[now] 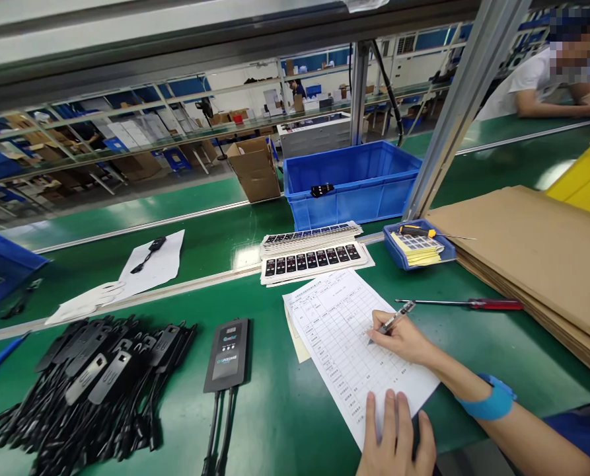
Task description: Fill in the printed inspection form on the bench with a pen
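Observation:
A printed form (334, 330) with a table grid lies slanted on the green bench. My right hand (398, 337) is closed around a pen (396, 318), its tip on the form near the grid's middle. A blue band circles the right wrist. Flat on the form's lower edge rests my left hand (396, 433), fingers spread, holding nothing. Left of the form, a black device with a label and two cables (228, 354) lies on the bench. Sheets of black labels (314, 261) are stacked just beyond the form.
A pile of black cabled devices (101, 383) covers the left. A blue bin (349, 198) stands behind the labels. At right are a small blue tray (418, 244), a red-handled screwdriver (493, 304) and stacked cardboard (532, 258). A metal post (466, 112) rises there. Another person (537, 92) sits beyond.

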`<state>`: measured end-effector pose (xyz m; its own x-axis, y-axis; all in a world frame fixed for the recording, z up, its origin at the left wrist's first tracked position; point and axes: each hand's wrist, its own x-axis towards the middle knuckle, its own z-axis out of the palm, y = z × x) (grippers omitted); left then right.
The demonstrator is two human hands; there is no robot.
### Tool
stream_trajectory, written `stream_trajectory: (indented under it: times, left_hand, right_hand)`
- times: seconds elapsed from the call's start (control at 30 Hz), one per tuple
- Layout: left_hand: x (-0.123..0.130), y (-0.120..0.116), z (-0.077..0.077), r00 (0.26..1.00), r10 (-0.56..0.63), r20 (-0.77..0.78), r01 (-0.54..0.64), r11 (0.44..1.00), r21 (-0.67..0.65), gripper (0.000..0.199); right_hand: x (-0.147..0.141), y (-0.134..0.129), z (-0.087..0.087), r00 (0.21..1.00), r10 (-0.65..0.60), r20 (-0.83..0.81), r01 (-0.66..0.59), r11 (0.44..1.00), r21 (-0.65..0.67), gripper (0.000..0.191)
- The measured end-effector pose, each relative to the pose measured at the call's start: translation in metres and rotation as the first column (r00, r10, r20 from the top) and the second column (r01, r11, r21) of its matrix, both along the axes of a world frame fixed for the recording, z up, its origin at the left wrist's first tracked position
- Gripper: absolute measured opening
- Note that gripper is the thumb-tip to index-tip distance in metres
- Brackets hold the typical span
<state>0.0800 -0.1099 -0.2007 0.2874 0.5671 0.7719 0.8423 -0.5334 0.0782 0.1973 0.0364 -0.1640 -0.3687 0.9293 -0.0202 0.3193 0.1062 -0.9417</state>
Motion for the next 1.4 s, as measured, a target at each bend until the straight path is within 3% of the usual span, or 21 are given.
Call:
stream_trajectory:
  times: [0.33, 1.4]
  left_hand:
    - [-0.0019, 0.0032, 0.0040, 1.000, -0.004, -0.014, 0.005, 0.999, 0.032, 0.019]
    - [-0.0045, -0.0028, 0.0000, 0.998, -0.014, -0.064, 0.010, 0.999, -0.051, 0.018]
  right_hand:
    - [0.0027, 0.0025, -0.0028, 1.000, -0.024, -0.013, 0.024, 1.000, 0.004, 0.032]
    - [0.0026, 0.0024, -0.0014, 1.000, -0.030, 0.005, 0.030, 0.999, 0.026, 0.030]
